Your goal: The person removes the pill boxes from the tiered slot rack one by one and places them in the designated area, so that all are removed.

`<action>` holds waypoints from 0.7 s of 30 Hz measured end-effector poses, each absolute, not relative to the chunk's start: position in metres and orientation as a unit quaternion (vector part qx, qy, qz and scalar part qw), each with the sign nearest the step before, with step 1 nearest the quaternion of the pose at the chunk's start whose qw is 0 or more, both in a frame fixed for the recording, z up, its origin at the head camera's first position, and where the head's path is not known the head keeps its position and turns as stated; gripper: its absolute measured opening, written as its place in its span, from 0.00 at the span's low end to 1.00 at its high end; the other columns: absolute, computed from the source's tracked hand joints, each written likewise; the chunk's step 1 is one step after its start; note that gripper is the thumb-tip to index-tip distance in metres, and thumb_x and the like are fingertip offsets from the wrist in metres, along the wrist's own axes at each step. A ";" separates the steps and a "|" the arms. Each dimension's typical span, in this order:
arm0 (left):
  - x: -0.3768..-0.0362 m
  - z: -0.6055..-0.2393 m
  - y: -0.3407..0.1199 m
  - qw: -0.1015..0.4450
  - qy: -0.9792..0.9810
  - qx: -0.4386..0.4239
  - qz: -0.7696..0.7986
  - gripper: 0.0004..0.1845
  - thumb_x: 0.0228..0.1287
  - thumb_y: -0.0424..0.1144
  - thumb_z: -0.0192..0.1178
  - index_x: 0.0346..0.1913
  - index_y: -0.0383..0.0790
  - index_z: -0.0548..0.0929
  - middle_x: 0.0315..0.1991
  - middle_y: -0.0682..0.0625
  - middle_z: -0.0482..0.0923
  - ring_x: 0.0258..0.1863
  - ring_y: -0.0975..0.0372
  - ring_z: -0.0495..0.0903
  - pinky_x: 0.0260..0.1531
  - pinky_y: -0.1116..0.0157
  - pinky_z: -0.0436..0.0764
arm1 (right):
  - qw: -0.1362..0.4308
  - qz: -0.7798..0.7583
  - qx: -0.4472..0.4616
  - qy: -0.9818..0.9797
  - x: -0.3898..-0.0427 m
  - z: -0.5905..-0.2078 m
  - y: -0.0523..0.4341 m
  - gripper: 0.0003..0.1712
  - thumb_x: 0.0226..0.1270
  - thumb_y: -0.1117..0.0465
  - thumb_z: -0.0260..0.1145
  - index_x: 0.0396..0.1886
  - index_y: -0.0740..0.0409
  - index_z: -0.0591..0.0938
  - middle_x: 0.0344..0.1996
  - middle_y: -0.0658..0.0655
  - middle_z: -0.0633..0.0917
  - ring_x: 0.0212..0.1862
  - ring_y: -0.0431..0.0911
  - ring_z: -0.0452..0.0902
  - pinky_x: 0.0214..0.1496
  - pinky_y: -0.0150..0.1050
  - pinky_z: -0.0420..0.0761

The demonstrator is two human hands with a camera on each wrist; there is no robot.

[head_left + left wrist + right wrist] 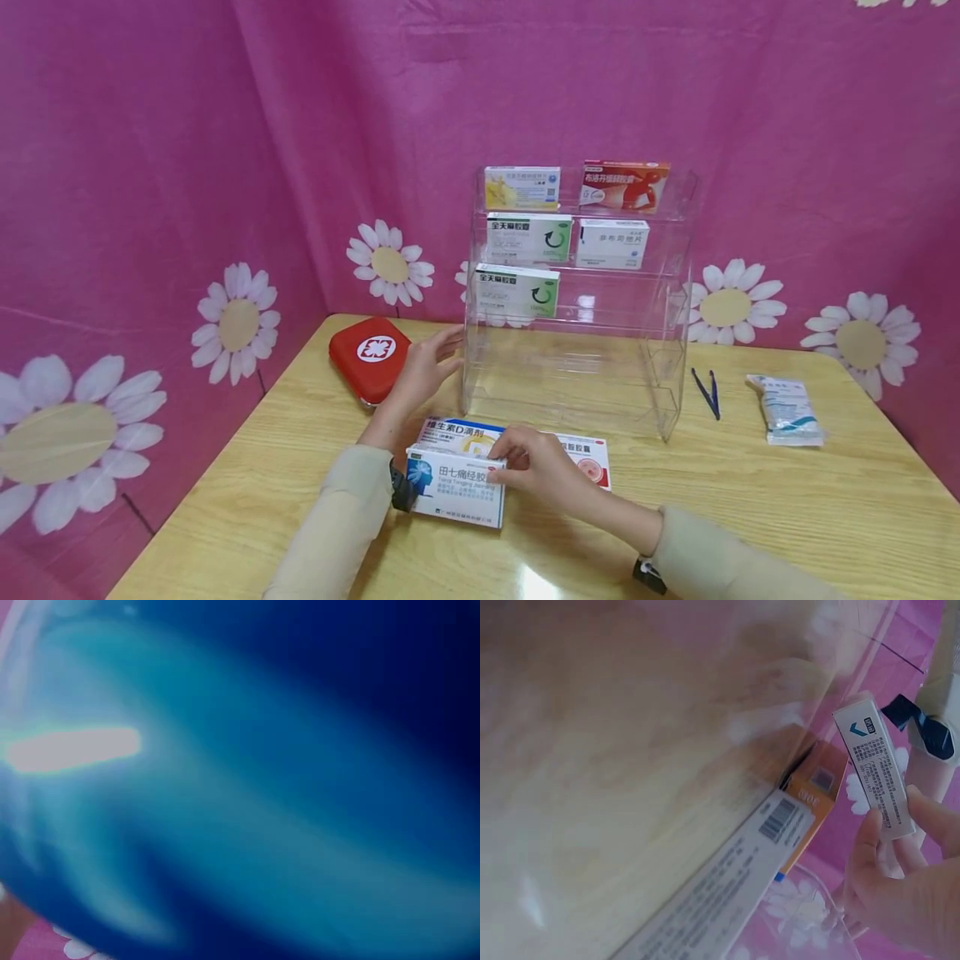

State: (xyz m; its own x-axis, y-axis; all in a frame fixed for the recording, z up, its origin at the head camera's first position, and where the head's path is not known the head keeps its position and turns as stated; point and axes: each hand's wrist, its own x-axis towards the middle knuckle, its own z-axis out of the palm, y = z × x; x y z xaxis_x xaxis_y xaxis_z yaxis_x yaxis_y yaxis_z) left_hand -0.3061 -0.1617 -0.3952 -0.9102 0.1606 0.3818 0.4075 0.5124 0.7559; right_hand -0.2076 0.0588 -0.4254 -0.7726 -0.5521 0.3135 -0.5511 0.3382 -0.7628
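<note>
With fingers and thumb, my right hand (pixel 536 462) pinches the right end of a white medicine box (pixel 457 492) that has a blue head picture on its front. In the right wrist view the fingers grip one end of this box (pixel 874 769). My left hand (pixel 426 367) reaches past it, fingers extended at the left side of a clear acrylic display rack (pixel 570 354). Behind the held box lie a blue, white and yellow vitamin D box (pixel 450 433) and a white box with a red round print (pixel 592 462). Blurred blue print close to the lens fills the left wrist view.
Several medicine boxes stand on the rack's upper tiers, including a red box (pixel 622 185) and a green-and-white box (pixel 517 292). A red first-aid case (pixel 360 358) lies left of the rack. Dark tweezers (pixel 707 394) and a white-and-teal packet (pixel 787 411) lie to its right.
</note>
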 end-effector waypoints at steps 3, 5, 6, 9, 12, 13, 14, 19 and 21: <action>-0.306 -0.394 -0.161 0.133 -0.859 -0.166 -0.466 0.28 0.59 0.23 0.63 0.64 0.30 0.73 0.58 0.33 0.79 0.58 0.46 0.80 0.59 0.54 0.81 | 0.014 -0.459 -0.336 0.822 -0.204 -0.427 0.057 0.09 0.54 0.63 0.75 0.32 0.59 0.83 0.30 0.56 0.86 0.30 0.29 0.74 0.33 0.24 0.80; -0.305 -0.393 -0.161 0.133 -0.858 -0.165 -0.467 0.28 0.59 0.22 0.63 0.64 0.29 0.73 0.58 0.33 0.79 0.58 0.45 0.80 0.59 0.54 0.81 | 0.023 -0.457 -0.337 0.823 -0.203 -0.427 0.055 0.09 0.54 0.63 0.75 0.32 0.59 0.83 0.31 0.56 0.86 0.31 0.30 0.74 0.34 0.25 0.81; -0.305 -0.393 -0.161 0.133 -0.858 -0.166 -0.467 0.28 0.59 0.22 0.63 0.64 0.29 0.73 0.58 0.33 0.79 0.58 0.45 0.80 0.59 0.54 0.81 | 0.027 -0.456 -0.337 0.823 -0.202 -0.427 0.055 0.09 0.54 0.63 0.75 0.32 0.59 0.83 0.31 0.56 0.86 0.32 0.31 0.75 0.34 0.26 0.81; -0.306 -0.392 -0.161 0.130 -0.860 -0.167 -0.465 0.28 0.59 0.23 0.63 0.64 0.29 0.73 0.57 0.33 0.80 0.58 0.45 0.80 0.59 0.54 0.81 | 0.029 -0.448 -0.343 0.825 -0.201 -0.426 0.053 0.09 0.54 0.63 0.75 0.32 0.59 0.84 0.33 0.56 0.86 0.33 0.34 0.77 0.36 0.28 0.83; -0.308 -0.391 -0.161 0.132 -0.860 -0.172 -0.462 0.27 0.59 0.23 0.63 0.63 0.29 0.74 0.56 0.33 0.80 0.58 0.46 0.81 0.59 0.54 0.81 | 0.034 -0.436 -0.350 0.828 -0.201 -0.425 0.052 0.09 0.53 0.64 0.76 0.33 0.59 0.84 0.33 0.56 0.87 0.33 0.37 0.79 0.35 0.30 0.84; -0.308 -0.391 -0.161 0.132 -0.860 -0.172 -0.462 0.27 0.59 0.23 0.63 0.63 0.29 0.74 0.56 0.33 0.81 0.57 0.46 0.81 0.59 0.54 0.81 | 0.037 -0.431 -0.353 0.829 -0.201 -0.425 0.052 0.09 0.53 0.64 0.76 0.33 0.59 0.84 0.33 0.55 0.87 0.33 0.38 0.80 0.35 0.30 0.84; -0.308 -0.390 -0.161 0.133 -0.860 -0.175 -0.461 0.27 0.59 0.23 0.64 0.63 0.29 0.74 0.56 0.33 0.81 0.57 0.46 0.81 0.59 0.54 0.81 | 0.040 -0.426 -0.357 0.830 -0.201 -0.424 0.052 0.10 0.53 0.64 0.76 0.33 0.59 0.84 0.33 0.55 0.87 0.34 0.39 0.80 0.35 0.30 0.84; -0.310 -0.389 -0.162 0.132 -0.863 -0.176 -0.454 0.26 0.59 0.22 0.63 0.62 0.28 0.74 0.55 0.33 0.81 0.57 0.46 0.82 0.58 0.54 0.82 | 0.058 -0.401 -0.367 0.837 -0.201 -0.425 0.050 0.10 0.53 0.64 0.75 0.35 0.60 0.85 0.30 0.54 0.87 0.31 0.32 0.79 0.35 0.26 0.83; -0.309 -0.389 -0.162 0.129 -0.866 -0.172 -0.451 0.26 0.59 0.23 0.63 0.62 0.29 0.74 0.55 0.33 0.81 0.57 0.46 0.82 0.58 0.55 0.82 | 0.060 -0.391 -0.373 0.839 -0.200 -0.425 0.049 0.09 0.54 0.65 0.75 0.35 0.61 0.85 0.29 0.54 0.88 0.30 0.30 0.78 0.34 0.25 0.82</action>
State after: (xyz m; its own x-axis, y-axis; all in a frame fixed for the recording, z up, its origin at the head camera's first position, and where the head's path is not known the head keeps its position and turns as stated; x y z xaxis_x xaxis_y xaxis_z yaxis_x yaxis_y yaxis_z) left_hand -0.3093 -0.1617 -0.3893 -0.9070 0.1821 0.3797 0.4155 0.5343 0.7362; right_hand -0.1996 0.0490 -0.4253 -0.7146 -0.6731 0.1904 -0.5785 0.4157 -0.7018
